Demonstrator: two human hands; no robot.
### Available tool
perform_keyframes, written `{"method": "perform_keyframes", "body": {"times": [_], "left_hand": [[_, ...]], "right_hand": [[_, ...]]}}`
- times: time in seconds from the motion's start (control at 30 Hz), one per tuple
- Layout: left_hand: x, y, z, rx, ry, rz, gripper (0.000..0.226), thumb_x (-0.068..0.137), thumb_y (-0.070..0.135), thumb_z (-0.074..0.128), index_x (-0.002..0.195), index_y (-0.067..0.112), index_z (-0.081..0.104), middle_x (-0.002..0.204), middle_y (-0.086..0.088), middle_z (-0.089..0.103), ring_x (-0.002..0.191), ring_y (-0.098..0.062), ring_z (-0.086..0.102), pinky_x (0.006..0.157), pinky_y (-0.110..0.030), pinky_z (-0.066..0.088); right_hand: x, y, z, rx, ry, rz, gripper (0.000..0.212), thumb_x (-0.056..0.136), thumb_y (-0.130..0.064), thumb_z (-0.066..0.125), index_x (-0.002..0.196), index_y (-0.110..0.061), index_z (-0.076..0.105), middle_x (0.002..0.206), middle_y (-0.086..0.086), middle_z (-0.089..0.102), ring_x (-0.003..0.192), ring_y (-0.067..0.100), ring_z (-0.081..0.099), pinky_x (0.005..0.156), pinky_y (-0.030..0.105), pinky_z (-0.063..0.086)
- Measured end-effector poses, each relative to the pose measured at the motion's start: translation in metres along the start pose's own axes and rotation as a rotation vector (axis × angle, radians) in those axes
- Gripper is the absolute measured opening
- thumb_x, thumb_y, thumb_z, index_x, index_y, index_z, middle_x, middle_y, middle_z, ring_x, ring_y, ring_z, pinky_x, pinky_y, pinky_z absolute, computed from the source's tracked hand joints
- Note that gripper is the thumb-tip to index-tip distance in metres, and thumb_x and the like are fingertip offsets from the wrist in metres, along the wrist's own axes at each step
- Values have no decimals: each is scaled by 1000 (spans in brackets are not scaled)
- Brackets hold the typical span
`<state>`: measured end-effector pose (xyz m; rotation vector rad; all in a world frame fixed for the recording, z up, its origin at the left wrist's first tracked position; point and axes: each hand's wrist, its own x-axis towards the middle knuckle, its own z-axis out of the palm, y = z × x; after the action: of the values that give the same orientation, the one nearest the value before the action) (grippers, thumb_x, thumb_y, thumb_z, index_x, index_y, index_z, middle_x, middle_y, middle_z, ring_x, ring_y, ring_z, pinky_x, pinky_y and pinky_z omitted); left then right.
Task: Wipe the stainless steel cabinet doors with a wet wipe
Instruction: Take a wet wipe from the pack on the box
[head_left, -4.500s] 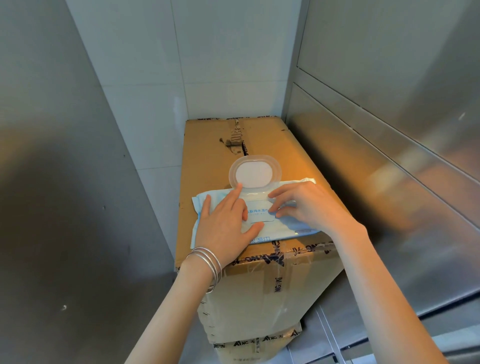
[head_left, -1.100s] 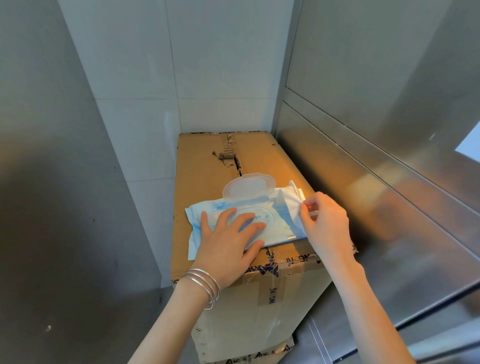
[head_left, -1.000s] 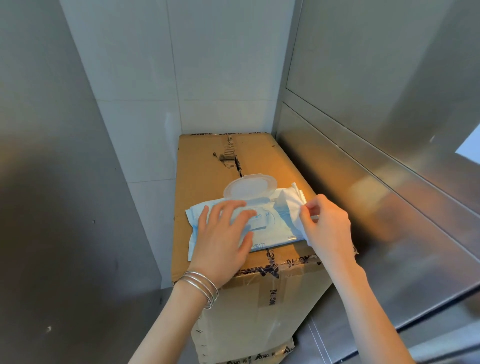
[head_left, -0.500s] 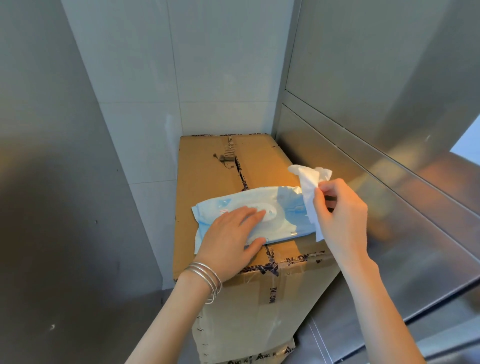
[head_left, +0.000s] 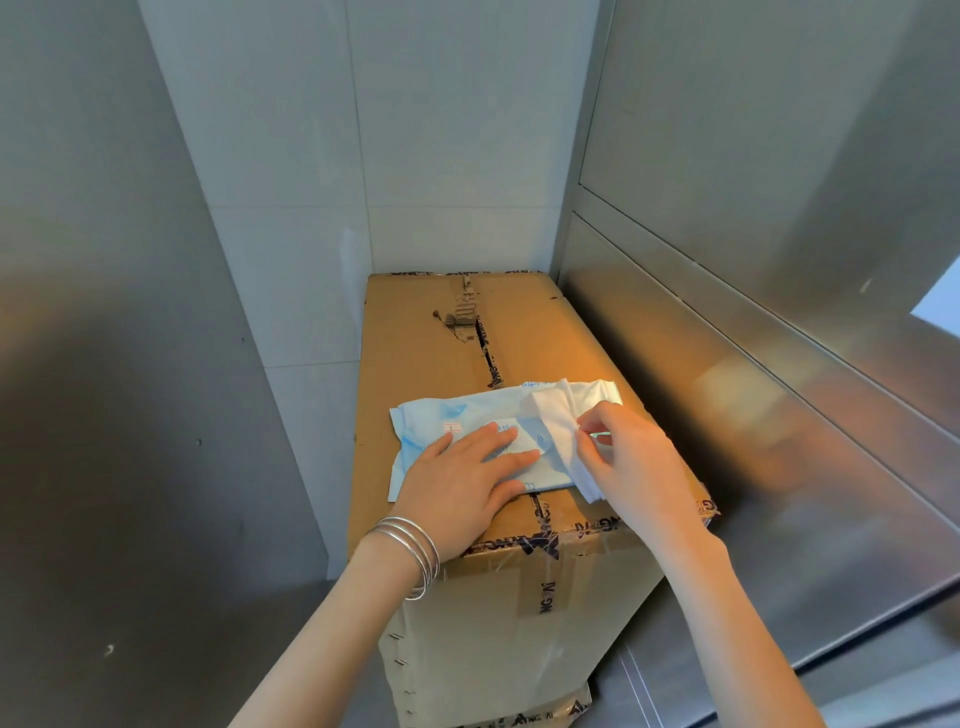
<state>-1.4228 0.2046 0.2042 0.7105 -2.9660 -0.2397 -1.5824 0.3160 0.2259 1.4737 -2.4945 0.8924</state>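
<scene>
Early in the task, by the look of it: one white wet wipe (head_left: 553, 431) out of its pack, none of the wiping begun. Right hand (head_left: 636, 465) over the near right part of the pack, thumb and fingertips (head_left: 602, 415) clamped on the crumpled wipe, the sheet draped across the pack's right end and hanging just past its near edge. Left hand (head_left: 460, 486) pressed flat on the pale blue wipe pack (head_left: 447, 415), fingers straight and slightly apart, apparently steadying it; silver bangles (head_left: 413, 551) at the wrist. Left to do, seemingly the whole job itself: carrying the wipe to the stainless steel cabinet doors (head_left: 779, 405) and rubbing them down.

Pack lying across the near end of a tall cardboard box (head_left: 441, 332), taped along its middle seam, tape torn toward the far end. Box wedged in a narrow corner: brushed steel doors close on the right, with a warm reflection of the box on the lower panel; a dull grey steel panel (head_left: 104, 338) on the left; a white tiled wall (head_left: 441, 130) at the far end. Pack's lid not visible from here.
</scene>
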Motion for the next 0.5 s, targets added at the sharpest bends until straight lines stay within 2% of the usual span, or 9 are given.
{"method": "perform_keyframes", "body": {"times": [0.07,0.23,0.4,0.5], "left_hand": [[5,-4,-2,13,-1,-10,44,103,44,23,146,44,26,159,14,16,147,-8,7,120,-37,9],[32,-6,-7,78,47,-65,43,104,39,30,147,39,30,159,5,21,146,-15,14,117,-37,18],[54,-10,-16,112,21,-102,43,104,32,31,147,37,30,158,4,24,147,-19,14,118,-42,16],[46,-4,-18,78,52,-109,42,103,37,33,145,37,34,157,6,24,147,-15,15,118,-41,12]], "right_hand": [[-1,0,1,2,7,1,11,92,-31,56,94,-20,59,98,-2,65,83,10,60,67,15,46],[11,-1,-6,-5,44,-46,12,91,-27,58,93,-16,60,98,2,66,83,14,63,68,23,53],[29,-3,-10,-43,96,-4,14,91,-28,58,96,-15,61,101,2,66,86,13,61,65,17,44],[28,-3,-12,20,106,0,13,92,-26,57,95,-14,61,100,2,66,85,12,61,66,18,46]]}}
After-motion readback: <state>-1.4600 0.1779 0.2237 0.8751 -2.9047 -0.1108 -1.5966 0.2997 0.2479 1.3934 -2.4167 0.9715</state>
